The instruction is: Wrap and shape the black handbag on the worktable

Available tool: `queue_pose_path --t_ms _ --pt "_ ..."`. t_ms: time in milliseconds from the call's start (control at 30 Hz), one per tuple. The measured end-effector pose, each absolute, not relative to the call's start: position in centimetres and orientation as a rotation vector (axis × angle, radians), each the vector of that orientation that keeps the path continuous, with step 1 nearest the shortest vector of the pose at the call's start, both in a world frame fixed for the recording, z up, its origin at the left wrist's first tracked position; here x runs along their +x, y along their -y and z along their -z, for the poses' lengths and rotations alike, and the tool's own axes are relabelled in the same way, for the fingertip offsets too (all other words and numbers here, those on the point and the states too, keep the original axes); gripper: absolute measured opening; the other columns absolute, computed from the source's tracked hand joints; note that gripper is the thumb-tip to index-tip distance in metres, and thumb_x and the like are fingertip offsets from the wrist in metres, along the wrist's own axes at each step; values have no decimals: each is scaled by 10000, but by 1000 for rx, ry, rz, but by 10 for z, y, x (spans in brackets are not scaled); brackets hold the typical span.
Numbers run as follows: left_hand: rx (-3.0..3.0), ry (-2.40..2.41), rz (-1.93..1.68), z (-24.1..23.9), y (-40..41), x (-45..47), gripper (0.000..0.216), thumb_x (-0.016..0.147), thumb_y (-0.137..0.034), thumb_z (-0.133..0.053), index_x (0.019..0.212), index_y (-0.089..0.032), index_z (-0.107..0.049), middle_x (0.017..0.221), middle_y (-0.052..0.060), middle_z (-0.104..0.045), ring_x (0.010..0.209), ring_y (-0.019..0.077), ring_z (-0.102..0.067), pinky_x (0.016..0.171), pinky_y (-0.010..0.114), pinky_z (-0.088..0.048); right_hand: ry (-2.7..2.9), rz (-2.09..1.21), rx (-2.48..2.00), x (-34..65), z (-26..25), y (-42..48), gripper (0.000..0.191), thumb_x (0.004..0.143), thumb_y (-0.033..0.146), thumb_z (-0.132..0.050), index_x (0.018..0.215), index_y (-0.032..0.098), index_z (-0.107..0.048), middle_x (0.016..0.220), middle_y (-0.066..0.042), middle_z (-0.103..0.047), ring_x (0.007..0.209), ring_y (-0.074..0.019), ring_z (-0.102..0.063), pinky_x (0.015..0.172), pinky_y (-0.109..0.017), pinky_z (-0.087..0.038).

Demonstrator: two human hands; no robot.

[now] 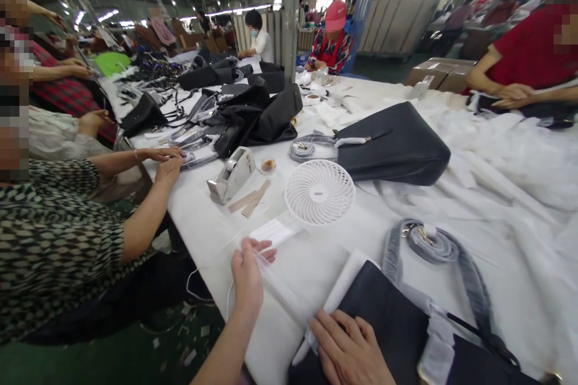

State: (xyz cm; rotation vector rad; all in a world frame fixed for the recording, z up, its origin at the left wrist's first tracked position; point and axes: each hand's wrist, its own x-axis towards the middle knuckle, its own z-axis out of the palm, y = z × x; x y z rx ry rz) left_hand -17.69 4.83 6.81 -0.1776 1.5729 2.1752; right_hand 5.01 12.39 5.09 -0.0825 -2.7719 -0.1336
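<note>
A dark handbag [383, 313] lies at the front of the table, with white padding [345, 283] along its near-left edge. My right hand [350, 346] rests on this edge, fingers stretched over the bag and nothing clearly gripped. My left hand [248, 271], fingers curled, pinches what looks like a strip of clear plastic film [284, 295], which runs toward the bag. Wrapped handles [469, 277] and a coiled, wrapped strap [431, 243] stick out behind the bag. White wrapping [438, 343] covers a fitting on its front.
A white fan [320, 192] stands beyond my hands, left of another dark bag [392, 144]. Near it are a tape dispenser [232, 174] and brown strips [250, 198]. More black bags [262, 114] are heaped behind. Co-workers' hands [169, 162] are at the left edge; white wrapping [510, 150] piles up right.
</note>
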Motion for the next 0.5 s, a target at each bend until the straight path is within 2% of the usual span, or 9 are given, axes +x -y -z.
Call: queue_pose_path --t_ms 67,100,200,267,400,500 --pt "-149 -1484 -2207 -74 -47 -189 537 827 -679 -530 953 -160 -578 881 117 -733 839 245 -714 785 372 -552 2791 133 -110 50 -50 -123 448 808 196 -565 1246 287 -578 1222 64 -663 1035 -218 -499 903 -388 -277" --pt "-122 -1411 -2208 -74 -45 -188 595 824 -717 -503 1028 -164 -585 998 142 -724 957 252 -696 869 392 -537 2797 134 -123 51 -50 -122 439 819 203 -563 1249 289 -575 1233 69 -657 1042 -214 -499 910 -390 -273" --pt "-47 -1182 -2080 -54 -32 -153 728 752 -741 -599 1252 -215 -538 1360 155 -562 1254 255 -539 1080 408 -414 2810 142 -138 52 -52 -120 407 846 214 -552 1246 287 -575 1240 72 -655 1066 -205 -499 923 -392 -265" --pt "12 -1146 -1854 -34 -23 -116 727 712 -635 -732 1270 -205 -552 1380 156 -545 1296 272 -496 1137 421 -349 2815 137 -148 54 -55 -119 389 876 242 -544 1263 282 -561 1259 68 -646 1082 -202 -500 919 -393 -269" --pt "47 -1246 -1663 -9 -19 -72 669 756 -678 -651 1120 -118 -673 1299 191 -602 1280 301 -507 1170 425 -294 2857 -27 -218 54 -60 -117 361 951 287 -493 1312 297 -508 1342 78 -593 1145 -191 -498 919 -386 -303" --pt "-122 -1168 -1744 -16 -30 -73 644 803 -656 -608 1161 -121 -647 1277 204 -613 1240 299 -547 1136 437 -350 2877 -312 -380 49 -64 -115 274 983 280 -439 1216 337 -570 1303 72 -621 1185 -199 -503 909 -398 -349"
